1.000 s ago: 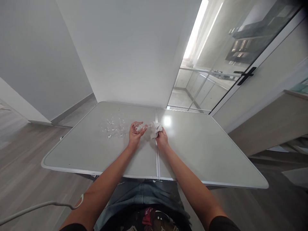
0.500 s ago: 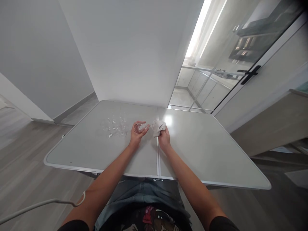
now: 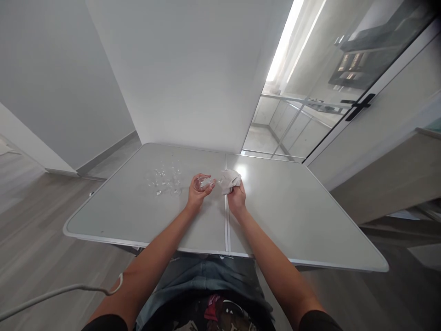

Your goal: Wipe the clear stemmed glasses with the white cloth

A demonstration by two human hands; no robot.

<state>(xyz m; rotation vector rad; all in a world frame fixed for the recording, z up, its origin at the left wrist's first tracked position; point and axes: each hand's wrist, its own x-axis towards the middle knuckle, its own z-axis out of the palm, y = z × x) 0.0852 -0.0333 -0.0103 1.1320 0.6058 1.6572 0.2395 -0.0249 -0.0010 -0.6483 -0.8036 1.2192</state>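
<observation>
Gripping, left side: the left hand (image 3: pixel 195 196) is curled around the bowl of a clear stemmed glass (image 3: pixel 203 184), with the thumb along the near side and the fingers around the far side.
Right side: the right hand (image 3: pixel 237 198) is closed on a bunched pale cloth (image 3: pixel 229 180), whose folds stick out toward the other hand.
Gap between hands: the two sit a little apart, linked by the glass and the cloth.
Glass: tipped on its side over the middle of the table (image 3: pixel 282 211), bowl to the left, stem running right to the cloth; I cannot tell whether it touches the tabletop.
Foot of the glass: hidden at the cloth, so its contact there is unclear.
Right fingertips: mostly covered by the folds; their exact grip cannot be made out.
Glassware: a cluster of clear glasses (image 3: pixel 165 179) on the table's left half, apart from the left hand; transparent outlines overlap, and the number is hard to tell.
Table seam: a pale strip (image 3: pixel 226 225) passes under the cloth.
Cable: a light cord (image 3: pixel 69 288), cut off by the left edge, ends in a bend at the left forearm.
Sleeves: dark, both cut off at the bottom.
</observation>
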